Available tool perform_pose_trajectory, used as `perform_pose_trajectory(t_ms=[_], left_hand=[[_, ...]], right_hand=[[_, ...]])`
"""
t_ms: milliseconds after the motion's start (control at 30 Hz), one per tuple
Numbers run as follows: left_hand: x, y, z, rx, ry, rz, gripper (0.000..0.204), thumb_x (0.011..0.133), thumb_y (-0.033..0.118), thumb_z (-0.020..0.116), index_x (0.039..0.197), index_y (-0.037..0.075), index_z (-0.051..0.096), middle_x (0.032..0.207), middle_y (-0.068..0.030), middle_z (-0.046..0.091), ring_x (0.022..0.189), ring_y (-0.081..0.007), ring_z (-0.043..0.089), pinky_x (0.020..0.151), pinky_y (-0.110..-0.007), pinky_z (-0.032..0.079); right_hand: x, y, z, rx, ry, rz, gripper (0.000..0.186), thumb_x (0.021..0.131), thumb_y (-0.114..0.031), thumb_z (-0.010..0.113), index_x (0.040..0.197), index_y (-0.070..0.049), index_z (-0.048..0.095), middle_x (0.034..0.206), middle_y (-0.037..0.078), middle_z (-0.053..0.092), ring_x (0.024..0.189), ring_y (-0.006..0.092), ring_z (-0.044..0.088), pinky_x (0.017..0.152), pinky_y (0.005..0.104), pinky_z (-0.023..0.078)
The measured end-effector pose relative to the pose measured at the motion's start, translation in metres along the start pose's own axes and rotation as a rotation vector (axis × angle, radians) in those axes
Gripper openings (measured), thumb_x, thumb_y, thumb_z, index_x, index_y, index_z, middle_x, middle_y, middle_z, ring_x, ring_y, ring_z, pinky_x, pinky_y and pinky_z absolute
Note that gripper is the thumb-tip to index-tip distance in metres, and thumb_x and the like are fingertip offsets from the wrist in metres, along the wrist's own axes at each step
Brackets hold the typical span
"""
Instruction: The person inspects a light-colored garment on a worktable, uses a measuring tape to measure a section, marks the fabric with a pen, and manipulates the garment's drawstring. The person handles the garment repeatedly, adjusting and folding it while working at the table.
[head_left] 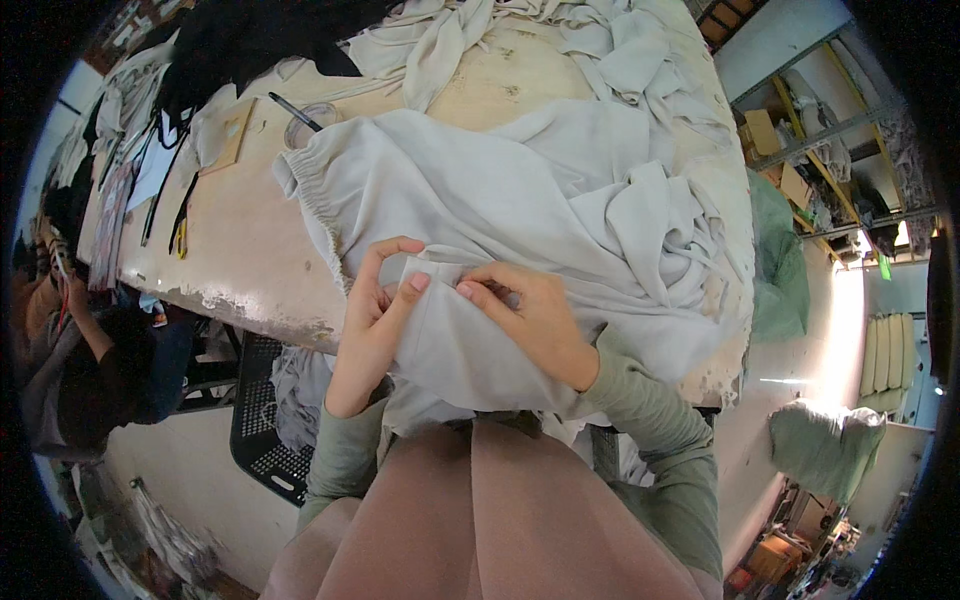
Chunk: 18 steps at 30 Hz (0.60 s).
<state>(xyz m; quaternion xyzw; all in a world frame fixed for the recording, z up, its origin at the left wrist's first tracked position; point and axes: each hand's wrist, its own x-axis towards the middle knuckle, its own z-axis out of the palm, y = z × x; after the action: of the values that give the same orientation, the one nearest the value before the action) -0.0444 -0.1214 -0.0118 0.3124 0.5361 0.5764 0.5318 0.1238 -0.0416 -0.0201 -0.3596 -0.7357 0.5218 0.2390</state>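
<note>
Pale grey garment (pixel 450 165): spread over the near side of the desk (pixel 240 255), its near part hanging over the edge toward the lap. Gathered elastic edge (pixel 322 215) lies to the left. Left grip (pixel 372 318): closed on the cloth, thumb laid over a small folded edge, index finger arched up beside it. Right grip (pixel 525 312): thumb and fingertips pinching the same edge, just beside the left thumb. What lies beneath the fingers is hidden. Step in hand, by my reading: working or checking that edge by touch. Next move would call for the left pinch staying steady, the right fingers shifting along the edge, cloth kept flat. Beyond the elastic: dark pen (pixel 292 110), clear ring (pixel 298 128).
</note>
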Motion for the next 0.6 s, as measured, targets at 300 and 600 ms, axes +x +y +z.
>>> perform_pose_trajectory(t_ms=[300, 600], left_hand=[[-0.004, 0.009, 0.003, 0.070, -0.068, 0.012, 0.033, 0.097, 0.010, 0.053, 0.127, 0.007, 0.041, 0.082, -0.0044, 0.065, 0.065, -0.0020, 0.054, 0.054, -0.016, 0.039], [-0.015, 0.021, 0.010, 0.097, -0.096, 0.031, 0.036, 0.096, 0.007, 0.053, 0.130, 0.005, 0.040, 0.081, -0.0032, 0.064, 0.066, -0.0025, 0.054, 0.056, -0.016, 0.040]], right_hand=[[-0.006, -0.008, -0.005, 0.108, 0.028, -0.002, 0.017, 0.083, -0.012, 0.071, 0.094, 0.000, 0.068, 0.089, 0.006, 0.068, 0.079, 0.0109, 0.060, 0.073, 0.0253, 0.048], [-0.020, -0.021, -0.016, 0.021, -0.013, -0.030, 0.013, 0.084, -0.011, 0.069, 0.090, 0.000, 0.066, 0.090, 0.007, 0.067, 0.079, 0.0125, 0.056, 0.075, 0.0268, 0.046]])
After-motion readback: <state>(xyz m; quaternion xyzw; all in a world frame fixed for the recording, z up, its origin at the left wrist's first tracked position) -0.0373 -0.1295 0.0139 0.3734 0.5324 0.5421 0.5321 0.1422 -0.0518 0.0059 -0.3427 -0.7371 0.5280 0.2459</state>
